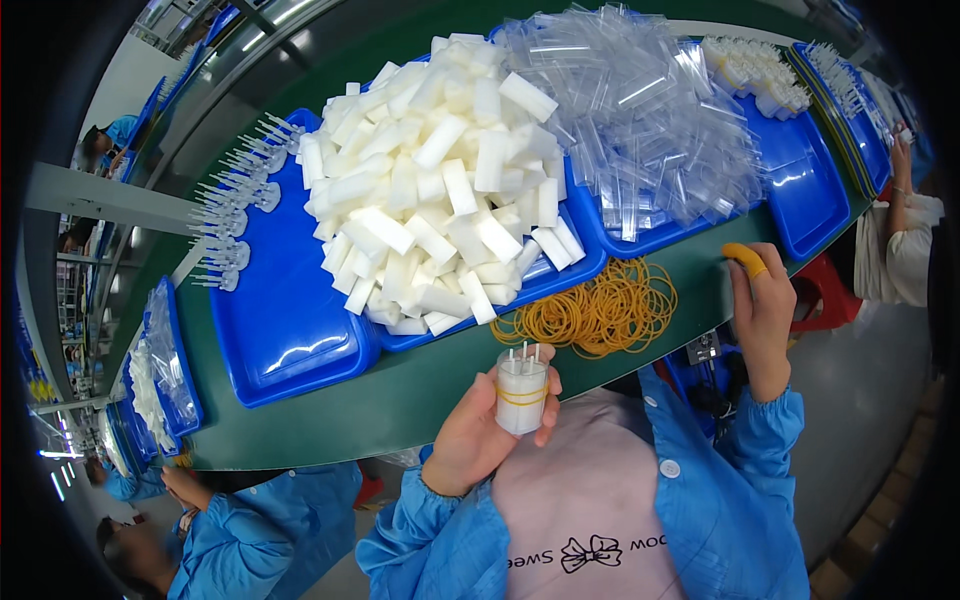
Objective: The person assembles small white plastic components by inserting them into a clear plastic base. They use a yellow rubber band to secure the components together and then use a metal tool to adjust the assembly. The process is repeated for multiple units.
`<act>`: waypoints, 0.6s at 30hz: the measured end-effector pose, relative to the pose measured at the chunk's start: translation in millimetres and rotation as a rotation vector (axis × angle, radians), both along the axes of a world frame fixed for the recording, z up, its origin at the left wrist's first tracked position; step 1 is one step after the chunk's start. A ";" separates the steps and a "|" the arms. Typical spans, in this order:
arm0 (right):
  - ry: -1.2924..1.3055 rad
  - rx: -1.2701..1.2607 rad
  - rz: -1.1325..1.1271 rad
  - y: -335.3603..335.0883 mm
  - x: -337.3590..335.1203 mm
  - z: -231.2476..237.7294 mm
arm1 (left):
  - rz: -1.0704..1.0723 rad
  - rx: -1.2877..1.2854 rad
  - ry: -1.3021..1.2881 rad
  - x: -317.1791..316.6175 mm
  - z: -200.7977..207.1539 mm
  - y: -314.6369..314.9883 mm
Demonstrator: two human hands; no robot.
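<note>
My left hand (468, 432) is closed round a small bundle (521, 405): white material in a clear wrap, with two yellow rubber bands about its middle and several thin white prongs standing up from its top. Over the table's right front edge, my right hand (764, 312) is raised with thumb and forefinger apart and nothing visible between them. A yellow finger cot (744, 258) covers the forefinger. Between the hands lies a loose pile of yellow rubber bands (600, 308). Behind it, white foam blocks (430, 185) are heaped on a blue tray (480, 322).
Clear plastic sheets (640, 110) fill another blue tray (650, 236). White pronged pieces (225, 225) line the edge of the left tray (285, 330). At right, a tray (805, 190) holds white-and-yellow pieces (755, 72). A co-worker in blue (260, 530) sits at left; another person (900, 230) is at right.
</note>
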State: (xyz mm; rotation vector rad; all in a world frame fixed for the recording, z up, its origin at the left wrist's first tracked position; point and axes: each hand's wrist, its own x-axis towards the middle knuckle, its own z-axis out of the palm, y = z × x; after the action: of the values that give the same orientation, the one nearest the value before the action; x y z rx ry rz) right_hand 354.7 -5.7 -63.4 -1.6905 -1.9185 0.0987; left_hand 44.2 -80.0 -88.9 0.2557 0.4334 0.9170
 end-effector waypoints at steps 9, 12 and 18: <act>0.128 0.071 0.047 -8.5 4.1 -12.0 | -0.079 -0.039 -0.021 9.6 27.7 15.3; 0.436 -0.113 0.352 -25.2 -36.3 30.6 | -0.104 -0.093 0.038 20.8 42.2 22.1; 0.239 -0.166 0.593 -35.5 -86.4 50.1 | -0.166 -0.063 0.112 32.7 52.7 27.1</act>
State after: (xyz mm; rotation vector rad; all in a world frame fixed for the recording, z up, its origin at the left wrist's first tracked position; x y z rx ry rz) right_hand 268.3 -41.2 -13.4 -1.0878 -2.2016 0.6701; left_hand 76.9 -52.9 -36.3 0.2823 0.5353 0.7274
